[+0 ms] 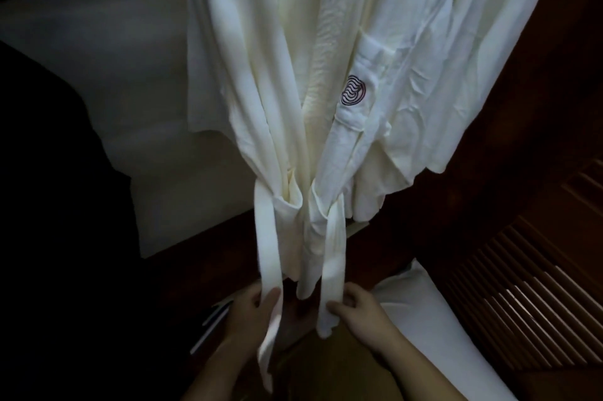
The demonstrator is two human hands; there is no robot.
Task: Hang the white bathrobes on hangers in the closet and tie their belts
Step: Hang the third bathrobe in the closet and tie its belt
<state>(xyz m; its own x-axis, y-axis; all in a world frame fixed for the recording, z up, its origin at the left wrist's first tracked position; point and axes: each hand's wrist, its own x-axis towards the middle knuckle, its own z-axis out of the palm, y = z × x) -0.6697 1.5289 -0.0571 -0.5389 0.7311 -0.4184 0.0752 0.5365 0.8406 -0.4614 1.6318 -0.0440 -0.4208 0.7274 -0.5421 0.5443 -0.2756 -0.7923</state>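
The left hand point(253, 306) pinches one belt end point(269, 257) between thumb and curled fingers, the strip running up from the thumb and trailing down past the wrist. The right hand point(355, 309) does the same on the other belt end point(332, 257): its fingers point(354, 297) curl over the strip and the thumb closes against it from below, with only a short tail hanging beneath the grip. The two hands sit apart, level with each other, each strip rising straight from its fingers.

Above the fingers the two ends climb to the waist of the white bathrobe point(326, 74), where the belt gathers the cloth in. The robe hangs above the hands, front toward the person, with a round dark logo point(353, 89) on a pocket above the right-hand strip. Its hanger lies outside the picture. No knot shows between the strips.

So hanging looks done for this robe, and the belt tie is the step in hand, at its very start. The next move probably calls for bringing both ends toward each other in front of the waist, crossing one over the other and tucking it under, then drawing snug without dragging the robe off its hanger.

Right of the right hand lies white folded cloth point(414, 299), possibly another robe, beside a dark slatted door point(522, 286).
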